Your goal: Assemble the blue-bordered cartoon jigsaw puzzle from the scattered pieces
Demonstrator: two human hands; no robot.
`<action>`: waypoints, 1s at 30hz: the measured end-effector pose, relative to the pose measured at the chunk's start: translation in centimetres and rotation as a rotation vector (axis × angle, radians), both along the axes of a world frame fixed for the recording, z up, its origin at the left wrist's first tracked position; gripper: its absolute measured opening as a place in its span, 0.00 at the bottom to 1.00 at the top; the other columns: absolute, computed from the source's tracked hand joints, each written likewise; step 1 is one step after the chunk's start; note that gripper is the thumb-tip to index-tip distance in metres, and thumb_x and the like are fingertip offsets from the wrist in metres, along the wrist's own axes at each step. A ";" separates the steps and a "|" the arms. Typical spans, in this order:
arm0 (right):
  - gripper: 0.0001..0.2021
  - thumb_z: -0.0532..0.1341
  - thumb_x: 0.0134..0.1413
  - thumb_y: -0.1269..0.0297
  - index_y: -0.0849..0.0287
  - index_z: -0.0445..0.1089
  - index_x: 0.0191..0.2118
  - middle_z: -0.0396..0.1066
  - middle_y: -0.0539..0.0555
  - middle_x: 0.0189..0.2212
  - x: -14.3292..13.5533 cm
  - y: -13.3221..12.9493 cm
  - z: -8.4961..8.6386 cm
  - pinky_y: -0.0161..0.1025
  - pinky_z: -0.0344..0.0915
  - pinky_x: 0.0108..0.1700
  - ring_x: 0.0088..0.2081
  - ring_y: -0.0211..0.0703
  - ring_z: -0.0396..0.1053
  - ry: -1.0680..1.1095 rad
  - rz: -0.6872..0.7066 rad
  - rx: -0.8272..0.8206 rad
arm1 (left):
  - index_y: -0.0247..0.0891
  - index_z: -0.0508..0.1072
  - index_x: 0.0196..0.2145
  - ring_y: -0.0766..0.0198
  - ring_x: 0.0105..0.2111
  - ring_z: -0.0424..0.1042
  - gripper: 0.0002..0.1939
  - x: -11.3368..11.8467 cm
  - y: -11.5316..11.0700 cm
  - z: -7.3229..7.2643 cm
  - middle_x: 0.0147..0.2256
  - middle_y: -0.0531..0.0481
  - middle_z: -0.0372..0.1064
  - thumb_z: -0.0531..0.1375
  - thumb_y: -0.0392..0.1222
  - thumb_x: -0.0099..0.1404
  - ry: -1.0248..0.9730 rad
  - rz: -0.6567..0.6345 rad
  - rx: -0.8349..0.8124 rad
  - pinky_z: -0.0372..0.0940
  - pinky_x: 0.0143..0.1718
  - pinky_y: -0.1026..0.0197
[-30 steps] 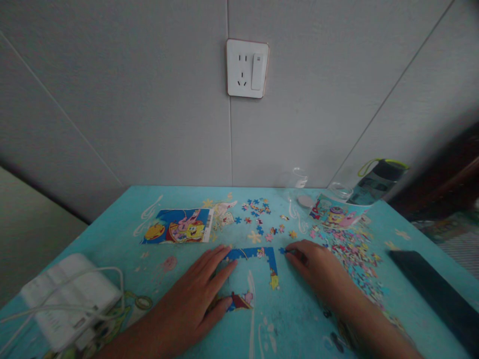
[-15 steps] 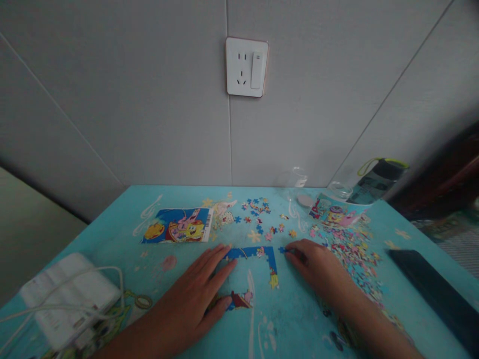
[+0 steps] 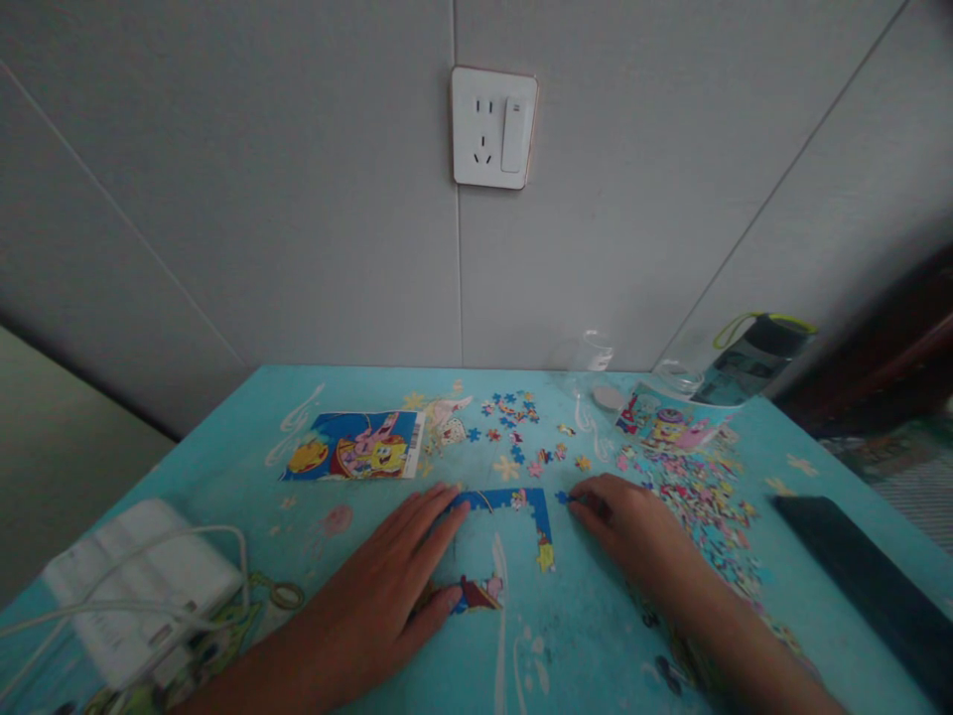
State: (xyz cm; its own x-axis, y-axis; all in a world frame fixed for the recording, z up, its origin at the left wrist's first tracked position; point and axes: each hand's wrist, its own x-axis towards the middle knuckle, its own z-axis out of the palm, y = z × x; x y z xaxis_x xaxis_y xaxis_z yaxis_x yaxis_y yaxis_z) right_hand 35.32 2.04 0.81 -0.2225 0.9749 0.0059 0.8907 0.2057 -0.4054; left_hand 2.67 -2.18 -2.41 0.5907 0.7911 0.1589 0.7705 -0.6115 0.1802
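Left hand [image 3: 398, 566] flat, grasping nothing visible, over left end of frame [image 3: 542, 511], likely steadying. Right hand [image 3: 621, 511] pinching blue piece [image 3: 561, 497] just beside frame. Card [image 3: 364, 447] beyond left hand, presumably reference.

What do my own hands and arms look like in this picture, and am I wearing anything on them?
Your left hand and right hand are both ungloved, with no ring, watch or bracelet visible. The forearms are bare as far as they show, with no sleeves in view. Fine markings are too blurred to tell.
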 end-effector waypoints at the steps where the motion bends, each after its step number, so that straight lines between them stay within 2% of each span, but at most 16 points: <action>1: 0.10 0.58 0.63 0.61 0.53 0.77 0.43 0.77 0.53 0.36 0.0 0.0 0.0 0.41 0.67 0.40 0.37 0.47 0.74 0.001 -0.003 -0.004 | 0.47 0.42 0.72 0.46 0.68 0.51 0.35 0.0 0.0 0.0 0.71 0.48 0.39 0.54 0.50 0.74 -0.005 0.002 -0.007 0.60 0.66 0.42; 9: 0.07 0.60 0.61 0.62 0.55 0.76 0.37 0.76 0.53 0.32 0.1 0.1 0.2 0.39 0.66 0.37 0.33 0.44 0.73 0.036 -0.017 -0.027 | 0.46 0.41 0.72 0.48 0.69 0.48 0.34 0.0 0.1 0.2 0.72 0.48 0.37 0.53 0.51 0.75 -0.006 0.004 -0.059 0.56 0.69 0.41; 15: 0.08 0.60 0.61 0.62 0.55 0.76 0.42 0.77 0.53 0.36 0.3 0.1 -0.3 0.40 0.67 0.40 0.36 0.44 0.74 0.080 -0.005 -0.002 | 0.47 0.44 0.71 0.47 0.69 0.49 0.33 0.0 0.0 0.2 0.72 0.48 0.38 0.53 0.50 0.75 -0.021 0.009 -0.061 0.56 0.68 0.42; 23: 0.09 0.60 0.62 0.61 0.55 0.76 0.43 0.76 0.53 0.36 0.2 0.4 -0.7 0.41 0.67 0.40 0.36 0.45 0.74 0.035 -0.015 0.031 | 0.45 0.42 0.72 0.49 0.70 0.46 0.33 0.1 0.0 0.4 0.72 0.47 0.35 0.51 0.51 0.76 0.009 -0.004 -0.042 0.54 0.69 0.42; 30: 0.12 0.56 0.66 0.65 0.56 0.77 0.47 0.77 0.55 0.42 -0.4 0.2 -0.4 0.42 0.67 0.50 0.44 0.46 0.74 0.004 0.033 0.113 | 0.46 0.43 0.71 0.48 0.70 0.47 0.33 0.1 0.0 0.2 0.72 0.48 0.36 0.52 0.52 0.75 -0.003 0.016 -0.074 0.54 0.69 0.42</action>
